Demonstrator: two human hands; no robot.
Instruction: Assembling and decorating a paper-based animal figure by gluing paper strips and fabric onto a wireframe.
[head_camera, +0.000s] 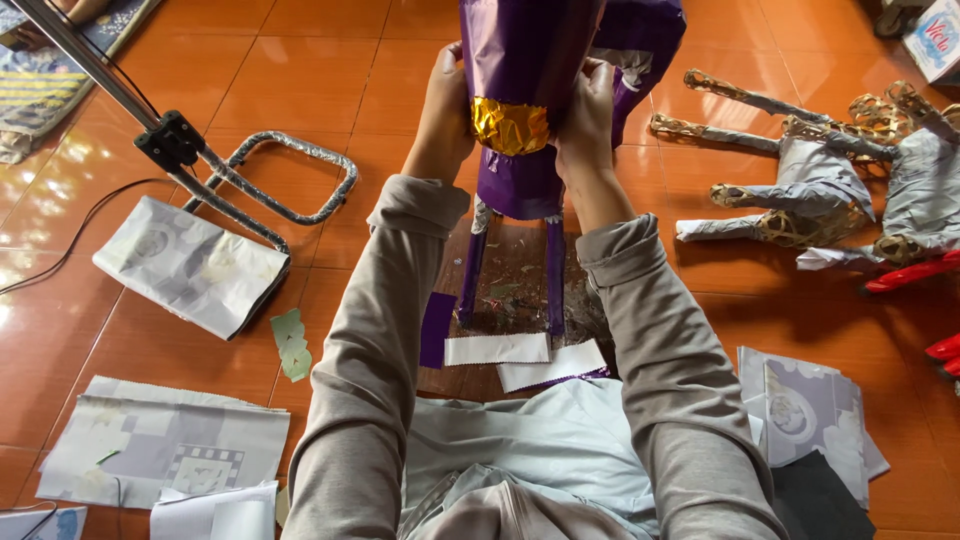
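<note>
A floor (300, 60) of glossy orange tiles was shown from above. Folded grey paper sheets (190, 265) lay at the left beside a foil-wrapped metal stand (290, 180); woven frames (800, 190) partly covered in grey paper lay at the right. White paper strips (520, 355) were placed before the knees. A purple paper-covered figure (520, 150) with a gold foil band (510, 125) was held upright at centre. The left hand (445, 105) and right hand (590, 110) were pressed against its sides, each grip closed on the figure.
</note>
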